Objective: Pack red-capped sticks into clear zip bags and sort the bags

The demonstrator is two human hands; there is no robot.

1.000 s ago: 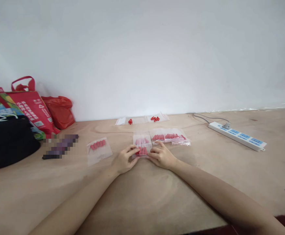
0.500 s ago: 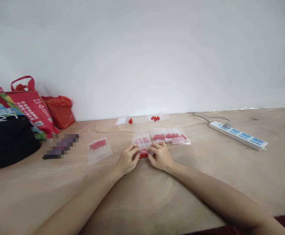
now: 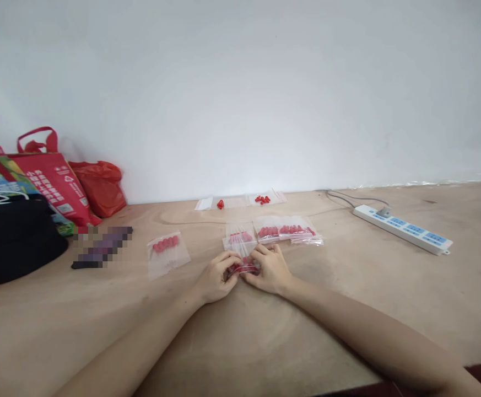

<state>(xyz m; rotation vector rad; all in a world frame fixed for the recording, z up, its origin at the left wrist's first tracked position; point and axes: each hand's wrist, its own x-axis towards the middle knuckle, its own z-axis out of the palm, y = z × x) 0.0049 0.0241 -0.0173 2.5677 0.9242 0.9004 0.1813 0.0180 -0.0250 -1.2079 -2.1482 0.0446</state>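
Both my left hand (image 3: 220,277) and my right hand (image 3: 270,269) are closed on a small clear zip bag (image 3: 245,269) with red pieces in it, near the middle of the table. Its red-lined edge lies between my thumbs, and my fingers partly hide the contents. Just beyond it lies another clear bag (image 3: 240,237) holding red-tipped white sticks. Filled bags (image 3: 284,230) with red pieces overlap to the right of that. Off to the left, a separate bag (image 3: 168,253) of red-tipped sticks lies flat.
Against the wall lie bags with loose red pieces (image 3: 262,199). A white power strip (image 3: 403,229) with a grey cable is at right. At left stand a red tote bag (image 3: 58,184), a red plastic bag (image 3: 102,190), a black cloth item (image 3: 17,240) and a pixelated flat object (image 3: 103,248).
My hands have come slightly nearer to me with the bag. Its red-lined edge now shows lower, between my thumbs, and more of the bag behind is visible.
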